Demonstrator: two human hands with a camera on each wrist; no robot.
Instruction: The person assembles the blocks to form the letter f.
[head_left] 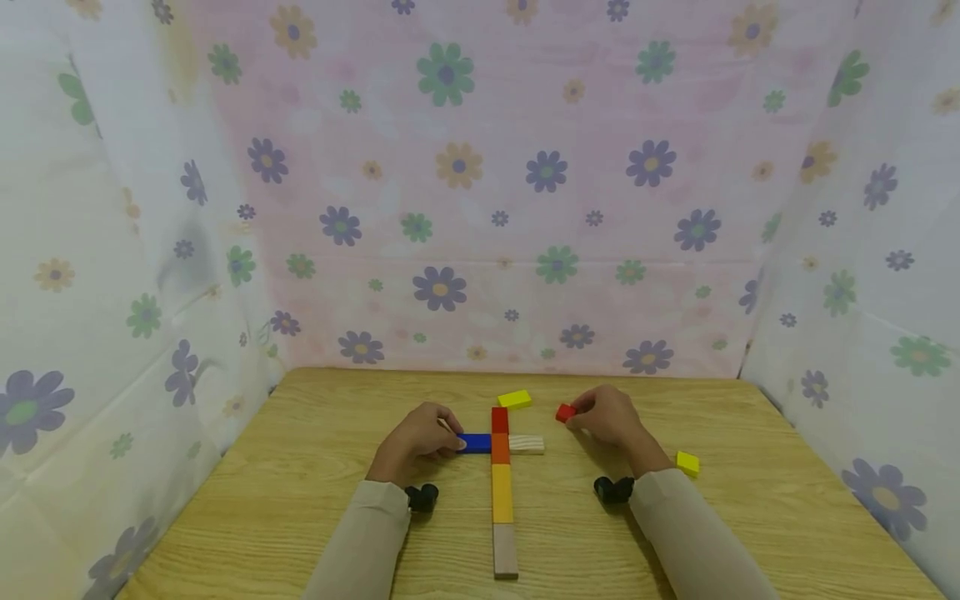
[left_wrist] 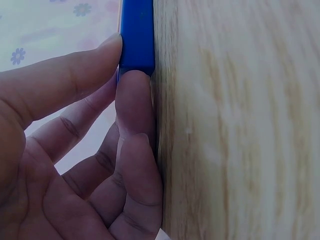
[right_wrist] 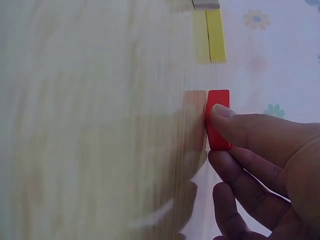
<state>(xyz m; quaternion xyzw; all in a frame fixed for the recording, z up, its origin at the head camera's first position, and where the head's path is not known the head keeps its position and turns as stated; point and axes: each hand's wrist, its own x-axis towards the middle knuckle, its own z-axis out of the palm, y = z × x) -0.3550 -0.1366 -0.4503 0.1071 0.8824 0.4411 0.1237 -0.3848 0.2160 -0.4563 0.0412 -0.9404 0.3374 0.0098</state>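
L hand (head_left: 417, 437) pinches blue block (head_left: 474, 442) vs column (head_left: 501, 475); R hand (head_left: 611, 415) grips red block (head_left: 566, 412) — mid-build, next needs placing red, prob.

A wooden tabletop (head_left: 315, 467) with a pale, yellowish grain fills the lower part of the head view, its far edge running straight against the back wall. Floral cloth closes it in on three sides. The back cloth (head_left: 510, 208) is pinkish white, printed with purple, green and orange daisies, and hangs flat down to the tabletop. The left cloth (head_left: 112, 275) and the right cloth (head_left: 862, 250) slant outward toward me, whiter in tone, with the same flower print and some soft folds and creases. The light is even and soft, and shadows on the wood are faint. The wrist views show the same wood grain and flowered cloth.
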